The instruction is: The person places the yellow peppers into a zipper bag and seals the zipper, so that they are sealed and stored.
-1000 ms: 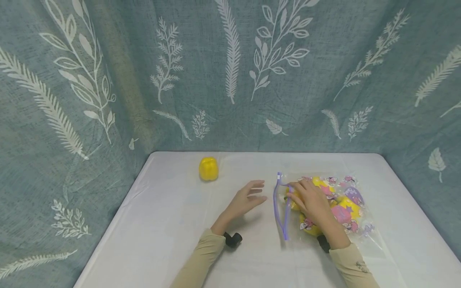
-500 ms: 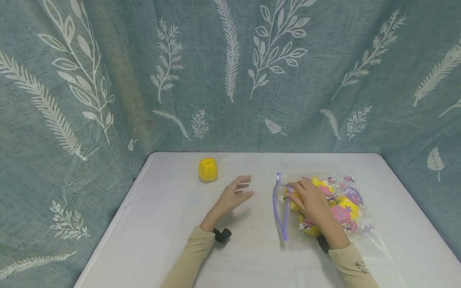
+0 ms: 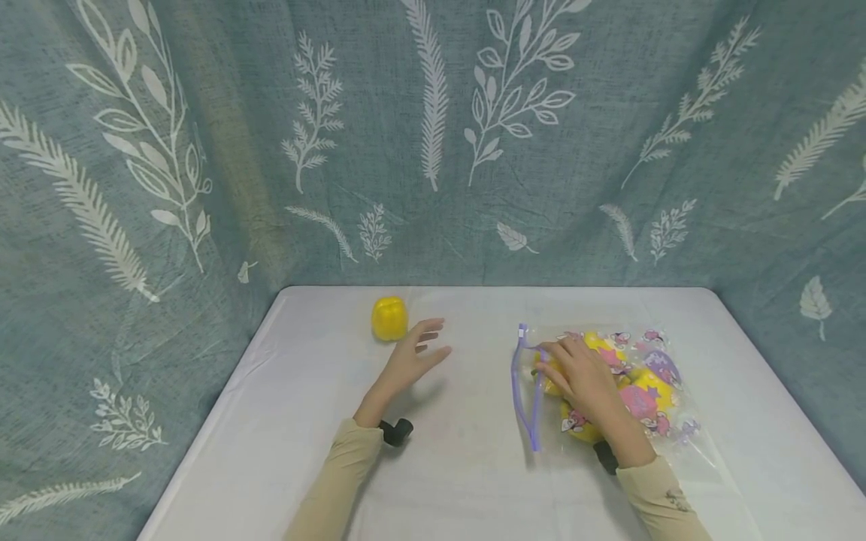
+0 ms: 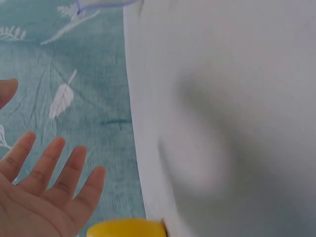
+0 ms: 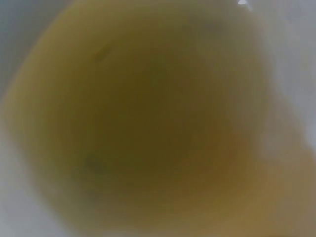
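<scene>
My left hand [image 3: 404, 364] hovers above the white table with fingers spread and nothing in them. A yellow bell pepper [image 3: 389, 318] stands just beyond it, slightly to the left; in the left wrist view the pepper [image 4: 127, 228] shows at the bottom edge, beside the palm [image 4: 37, 210]. My right hand [image 3: 587, 379] rests on a clear, printed zip bag [image 3: 690, 428] lying on the table. Several yellow peppers are inside, one partly under the fingers. The bag's purple zip edge [image 3: 519, 391] gapes toward the left. A blurred yellow shape [image 5: 148, 113] fills the right wrist view.
The white table [image 3: 460, 488] meets a blue-green curtain [image 3: 379, 150] with leaf prints at the back, and more curtain hangs at both sides. A small black camera sits on each wrist.
My left hand has moved left and a little away from me, from near the bag's mouth to near the lone pepper. The right hand has stayed on the bag.
</scene>
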`<move>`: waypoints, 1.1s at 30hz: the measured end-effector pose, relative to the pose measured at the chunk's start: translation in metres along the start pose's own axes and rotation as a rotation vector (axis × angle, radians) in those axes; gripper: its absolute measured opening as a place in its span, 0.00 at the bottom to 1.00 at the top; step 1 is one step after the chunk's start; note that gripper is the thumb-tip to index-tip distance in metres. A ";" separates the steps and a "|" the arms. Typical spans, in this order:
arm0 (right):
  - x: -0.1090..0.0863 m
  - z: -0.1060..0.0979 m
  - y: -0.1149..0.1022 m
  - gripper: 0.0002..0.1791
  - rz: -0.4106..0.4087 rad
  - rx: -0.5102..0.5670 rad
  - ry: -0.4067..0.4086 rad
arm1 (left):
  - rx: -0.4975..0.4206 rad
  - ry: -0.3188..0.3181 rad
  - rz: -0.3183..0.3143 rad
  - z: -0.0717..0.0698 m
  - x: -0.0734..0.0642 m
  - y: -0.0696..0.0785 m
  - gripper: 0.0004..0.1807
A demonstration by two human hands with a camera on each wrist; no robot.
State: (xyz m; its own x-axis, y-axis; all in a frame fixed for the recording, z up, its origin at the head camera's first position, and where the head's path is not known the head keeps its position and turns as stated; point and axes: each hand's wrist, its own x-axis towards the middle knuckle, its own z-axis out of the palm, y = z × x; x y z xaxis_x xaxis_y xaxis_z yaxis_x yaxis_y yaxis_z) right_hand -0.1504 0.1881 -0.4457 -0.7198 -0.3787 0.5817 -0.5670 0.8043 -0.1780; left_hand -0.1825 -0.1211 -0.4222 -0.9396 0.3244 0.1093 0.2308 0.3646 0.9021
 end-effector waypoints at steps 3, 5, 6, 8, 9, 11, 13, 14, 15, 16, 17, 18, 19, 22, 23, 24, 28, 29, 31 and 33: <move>0.000 0.000 0.000 0.19 0.000 0.000 0.003 | 0.023 0.026 -0.009 -0.005 0.007 -0.016 0.30; 0.001 0.000 0.000 0.19 0.004 -0.002 0.003 | 0.047 0.045 -0.011 -0.010 0.011 -0.026 0.30; 0.001 0.000 0.000 0.19 0.007 -0.003 0.000 | 0.063 0.053 -0.008 -0.013 0.012 -0.026 0.30; 0.002 -0.001 -0.001 0.19 0.010 -0.005 -0.005 | 0.081 0.067 -0.006 -0.020 0.013 -0.025 0.30; 0.002 -0.001 -0.001 0.18 0.010 -0.005 -0.008 | 0.091 0.076 -0.004 -0.023 0.014 -0.025 0.30; 0.003 -0.002 -0.002 0.18 0.010 -0.005 -0.011 | 0.113 0.096 -0.002 -0.030 0.016 -0.026 0.30; 0.003 -0.003 -0.003 0.18 0.008 -0.003 -0.012 | 0.147 0.109 0.003 -0.036 0.018 -0.026 0.29; 0.003 -0.003 -0.003 0.18 0.009 -0.002 -0.012 | 0.170 0.116 0.005 -0.038 0.019 -0.028 0.29; 0.004 -0.003 -0.004 0.18 0.010 -0.001 -0.011 | 0.189 0.123 0.011 -0.041 0.020 -0.029 0.29; 0.004 -0.004 -0.004 0.18 0.010 -0.001 -0.011 | 0.210 0.131 0.017 -0.043 0.021 -0.030 0.29; 0.004 -0.004 -0.004 0.18 0.012 -0.001 -0.012 | 0.228 0.139 0.028 -0.045 0.022 -0.031 0.29; 0.004 -0.004 -0.004 0.19 0.013 -0.001 -0.012 | 0.244 0.148 0.040 -0.047 0.023 -0.033 0.29; 0.004 -0.004 -0.004 0.19 0.016 -0.003 -0.012 | 0.254 0.156 0.052 -0.049 0.023 -0.034 0.28; 0.004 -0.003 -0.004 0.19 0.015 -0.004 -0.005 | 0.274 0.183 0.079 -0.054 0.026 -0.037 0.27; 0.004 -0.003 -0.004 0.19 0.012 -0.002 -0.002 | 0.275 0.188 0.085 -0.056 0.026 -0.037 0.27; 0.004 -0.002 -0.004 0.19 0.009 0.000 0.001 | 0.284 0.192 0.089 -0.057 0.027 -0.038 0.27; 0.005 -0.002 -0.004 0.19 -0.002 0.007 0.012 | 0.312 0.192 0.121 -0.062 0.030 -0.039 0.26; 0.005 -0.002 -0.004 0.19 -0.002 0.007 0.013 | 0.318 0.190 0.129 -0.064 0.031 -0.039 0.26; 0.006 -0.002 -0.005 0.19 -0.001 0.008 0.017 | 0.330 0.188 0.149 -0.066 0.034 -0.040 0.26; 0.006 -0.001 -0.005 0.19 -0.001 0.009 0.020 | 0.357 0.190 0.178 -0.069 0.037 -0.043 0.25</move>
State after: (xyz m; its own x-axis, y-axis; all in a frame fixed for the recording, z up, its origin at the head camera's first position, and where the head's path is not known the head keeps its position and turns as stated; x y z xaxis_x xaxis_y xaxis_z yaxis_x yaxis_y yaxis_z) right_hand -0.1515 0.1824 -0.4403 -0.7113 -0.3704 0.5974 -0.5714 0.7996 -0.1846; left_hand -0.2447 -0.1845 -0.4279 -0.8995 0.2556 0.3545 0.4346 0.6074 0.6649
